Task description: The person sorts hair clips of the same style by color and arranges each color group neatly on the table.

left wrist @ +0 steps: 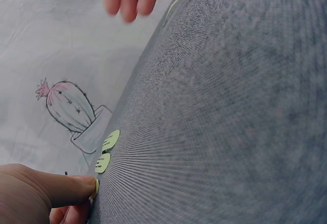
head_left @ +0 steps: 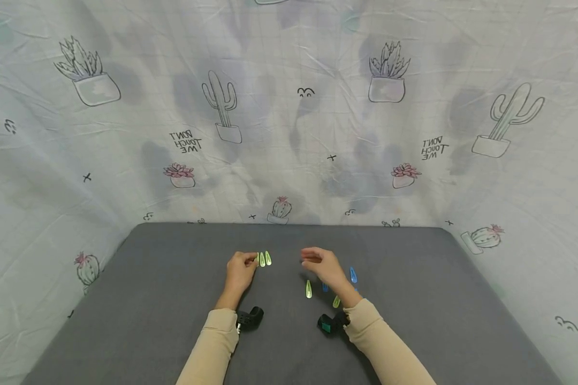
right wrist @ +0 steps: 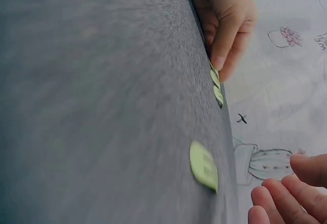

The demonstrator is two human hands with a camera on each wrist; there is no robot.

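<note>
At the left end of a short row of yellow-green snap hair clips, my left hand (head_left: 240,271) pinches one clip (left wrist: 95,189) between thumb and fingers. Two more yellow-green clips (head_left: 265,259) lie side by side just to its right. My right hand (head_left: 325,266) hovers above the table with loosely bent fingers, holding nothing. Below and left of that hand lies a single yellow-green clip (head_left: 309,289), also large in the right wrist view. Under the right wrist are a blue clip (head_left: 325,287) and another yellow-green clip (head_left: 336,301), both partly covered by the arm.
A further blue clip (head_left: 354,275) lies right of the right forearm, with a sliver of blue beside the wrist. The grey table (head_left: 173,299) ends at a white cloth (head_left: 289,133) printed with cacti. Each wrist wears a black camera mount (head_left: 250,318).
</note>
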